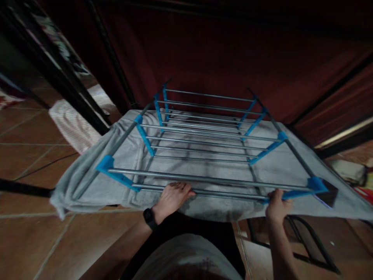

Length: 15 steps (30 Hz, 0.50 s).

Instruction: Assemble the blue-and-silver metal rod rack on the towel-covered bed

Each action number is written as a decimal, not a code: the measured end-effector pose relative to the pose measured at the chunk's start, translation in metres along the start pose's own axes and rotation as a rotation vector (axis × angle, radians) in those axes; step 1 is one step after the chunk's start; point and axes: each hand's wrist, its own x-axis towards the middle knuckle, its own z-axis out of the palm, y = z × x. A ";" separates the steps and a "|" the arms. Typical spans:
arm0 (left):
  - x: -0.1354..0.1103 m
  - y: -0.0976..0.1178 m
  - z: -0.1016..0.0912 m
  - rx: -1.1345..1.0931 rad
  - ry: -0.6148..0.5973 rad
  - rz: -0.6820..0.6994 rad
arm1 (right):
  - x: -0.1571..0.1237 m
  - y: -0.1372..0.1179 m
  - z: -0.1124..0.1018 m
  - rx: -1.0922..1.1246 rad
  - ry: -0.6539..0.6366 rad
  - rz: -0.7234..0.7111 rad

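A shoe rack (210, 181) of grey metal tubes and blue plastic side brackets lies on its back across a grey blanket (201, 208). My left hand (174, 197), with a black watch on the wrist, is closed over the lower tube at the near end, left of the middle. At the near right corner my right hand (278, 206) grips the end of a blue bracket (295, 193) where that tube meets it. Its fingers are partly hidden behind the bracket. Several tiers of tubes stretch away toward the far side.
Beside the near right corner lies a dark flat object (328, 194). A dark red curtain (204, 50) hangs behind the blanket-covered surface. Black metal poles (70, 89) stand at the left, with a striped cloth (74, 124) near them. Below right is a black metal frame (313, 241) above the tiled floor (37, 241).
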 end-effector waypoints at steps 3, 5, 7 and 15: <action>0.001 -0.006 0.000 0.016 -0.016 0.012 | 0.003 0.002 -0.003 -0.035 -0.043 -0.017; 0.002 -0.010 0.002 0.049 -0.026 0.012 | 0.006 0.005 -0.004 -0.045 -0.062 -0.021; 0.003 -0.012 0.002 0.092 -0.040 0.005 | 0.008 0.006 -0.004 -0.032 -0.091 -0.016; 0.005 -0.010 0.003 0.203 -0.031 0.007 | 0.004 0.003 -0.001 0.018 -0.106 -0.004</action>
